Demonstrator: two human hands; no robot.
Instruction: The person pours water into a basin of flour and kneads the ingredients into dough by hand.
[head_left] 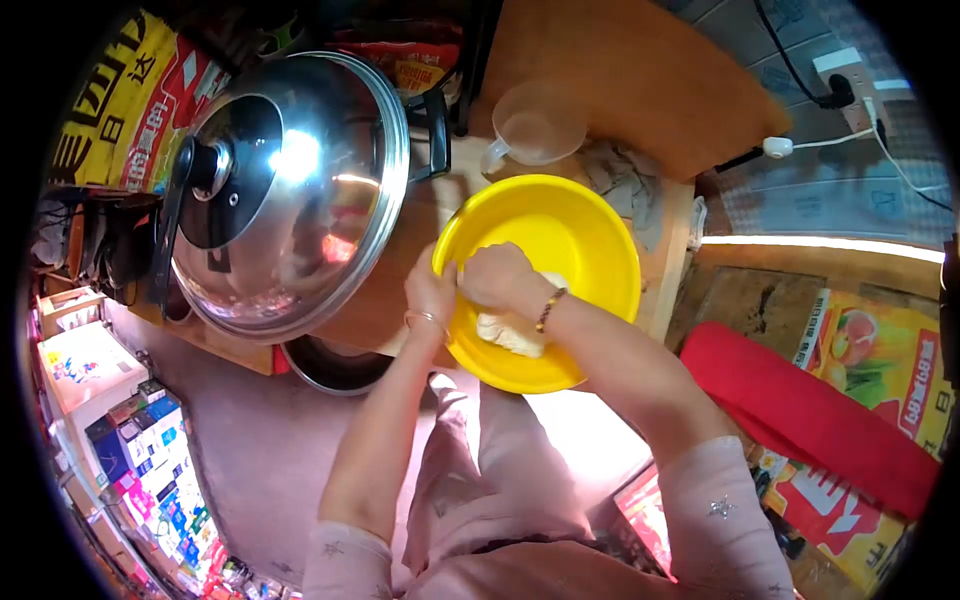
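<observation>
- The white dough point(512, 335) is sitting inside the yellow bowl point(590, 240), in the near left part, close to the wall.
- The right hand point(500, 275) is pushing into the bowl on top of the dough. Its fingers are curling in like a fist; I cannot tell if they are pinching dough underneath.
- The left hand point(430, 292) is holding the left rim of the bowl, its fingers closing narrow around the edge.
- Inside the bowl, the far and right parts are giving the right hand the most room.
- The bowl is resting on the wooden table point(400, 262), and its near side is sticking out past the table's near edge, over the person's lap.
- To the left, a big pot lid point(330, 200) is leaving a strip of wood beside the bowl. A black side handle point(437, 135) is poking toward the bowl's far left side.
- A clear cup point(540, 125) is standing just past the bowl's far rim, and a gray cloth point(622, 185) is lying at the far right.
- A dark pan point(335, 362) is showing below the table's near left edge.
- A red cushion point(800, 410) is lying well apart, to the right.
</observation>
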